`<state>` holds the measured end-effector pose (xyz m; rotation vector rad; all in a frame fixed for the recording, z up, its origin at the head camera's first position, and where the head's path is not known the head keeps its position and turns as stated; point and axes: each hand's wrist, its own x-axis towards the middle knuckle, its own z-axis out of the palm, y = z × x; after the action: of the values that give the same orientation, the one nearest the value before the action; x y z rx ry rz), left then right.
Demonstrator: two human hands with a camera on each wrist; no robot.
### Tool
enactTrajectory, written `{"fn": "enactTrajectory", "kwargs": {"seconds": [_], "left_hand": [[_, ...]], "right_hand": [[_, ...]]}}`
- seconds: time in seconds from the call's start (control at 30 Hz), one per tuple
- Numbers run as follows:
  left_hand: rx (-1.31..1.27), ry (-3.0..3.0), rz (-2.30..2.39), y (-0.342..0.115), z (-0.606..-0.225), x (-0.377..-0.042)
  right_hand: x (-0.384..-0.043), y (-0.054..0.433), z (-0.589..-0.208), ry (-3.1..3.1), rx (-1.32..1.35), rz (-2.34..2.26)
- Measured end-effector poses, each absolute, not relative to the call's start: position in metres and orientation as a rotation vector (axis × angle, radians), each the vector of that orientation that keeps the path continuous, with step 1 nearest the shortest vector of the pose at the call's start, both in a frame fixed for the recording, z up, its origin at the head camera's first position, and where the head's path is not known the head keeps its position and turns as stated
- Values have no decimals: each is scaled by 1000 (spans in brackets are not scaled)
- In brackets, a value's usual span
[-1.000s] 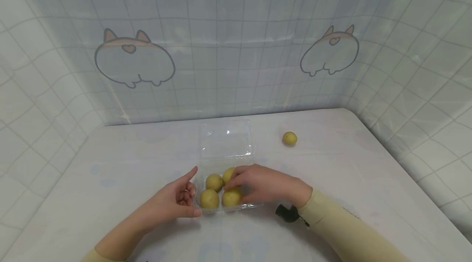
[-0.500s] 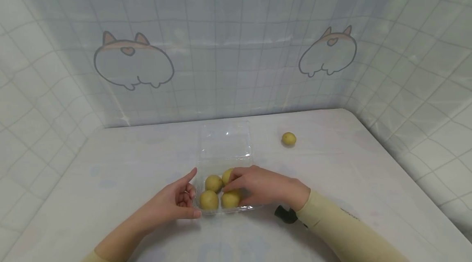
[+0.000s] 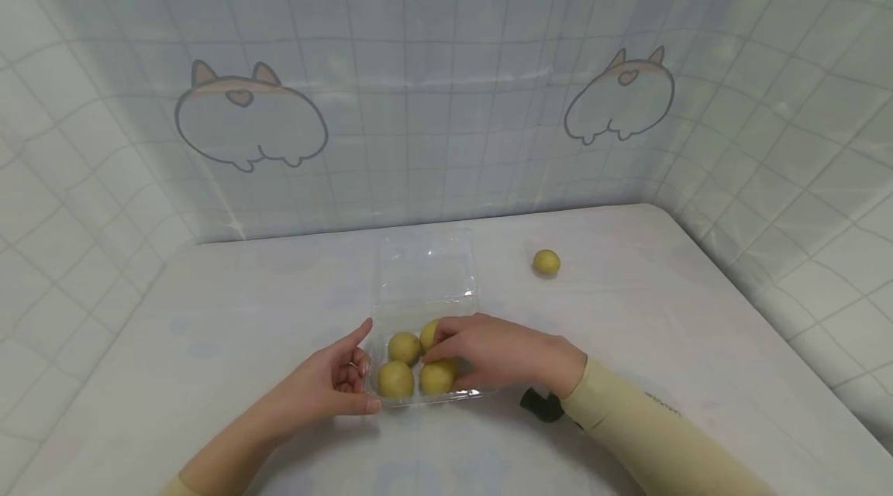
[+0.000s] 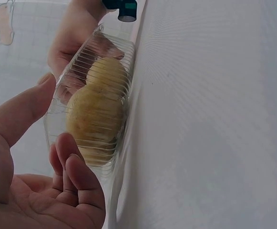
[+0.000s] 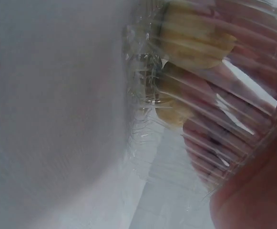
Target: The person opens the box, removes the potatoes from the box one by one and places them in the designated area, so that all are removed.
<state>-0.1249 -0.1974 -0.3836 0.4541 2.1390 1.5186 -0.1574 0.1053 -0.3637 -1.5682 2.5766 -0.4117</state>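
A clear plastic clamshell box (image 3: 481,394) stands in front of me, with several round yellow fruits in its base. Its lid (image 3: 425,267) lies folded back. My left hand (image 3: 331,380) rests at the left end, thumb by the front corner and loosely bent fingers by the ribbed wall. Inside the box, my right hand (image 3: 484,349) grips the front right fruit (image 3: 436,377), fingers over its top and thumb on its right side. Two fruits, one at front left (image 3: 395,380) and one behind it (image 3: 404,348), lie untouched. The back right fruit (image 3: 429,332) is partly covered by my fingers.
One loose yellow fruit (image 3: 546,262) lies on the white table (image 3: 265,302), behind and right of the box. A dark device (image 3: 540,405) sits under my right wrist. A hanging sheet with a grid pattern (image 3: 418,93) encloses the back and sides.
The view shifts slightly. Both hands, the box and the fruits keep nearly the same places.
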Motion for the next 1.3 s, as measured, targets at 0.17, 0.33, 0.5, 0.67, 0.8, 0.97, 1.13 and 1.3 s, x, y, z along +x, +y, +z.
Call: {"fn": "enactTrajectory", "kwargs": {"seconds": [0.17,0.33,0.5,0.67,0.8,0.97,1.13,1.3], "left_hand": [[474,2135,1529,-197,-383,-125],[486,2118,1547,-197,-382,-124],[494,2115,1551,-197,-382,-124],[482,2106,1557,-198,-382,-125],[468,2107,1549,-198,-382,-126],[464,2121,1537,-198,-383,-126],[449,2123,1533,-198,-385,-126],[449,2110,1549,-198,-385,-126]], "right_hand": [[-157,107,-362,2592,-1570,-416],[-158,107,-361,2602,-1558,-440],[-161,109,-362,2588,-1566,-511],[-164,110,-363,2562,-1549,-615],[-165,112,-363,2539,-1509,-718],[-165,112,-363,2534,-1474,-793],[-165,112,-363,2530,-1453,-840],[-166,113,-361,2531,-1418,-919]]}}
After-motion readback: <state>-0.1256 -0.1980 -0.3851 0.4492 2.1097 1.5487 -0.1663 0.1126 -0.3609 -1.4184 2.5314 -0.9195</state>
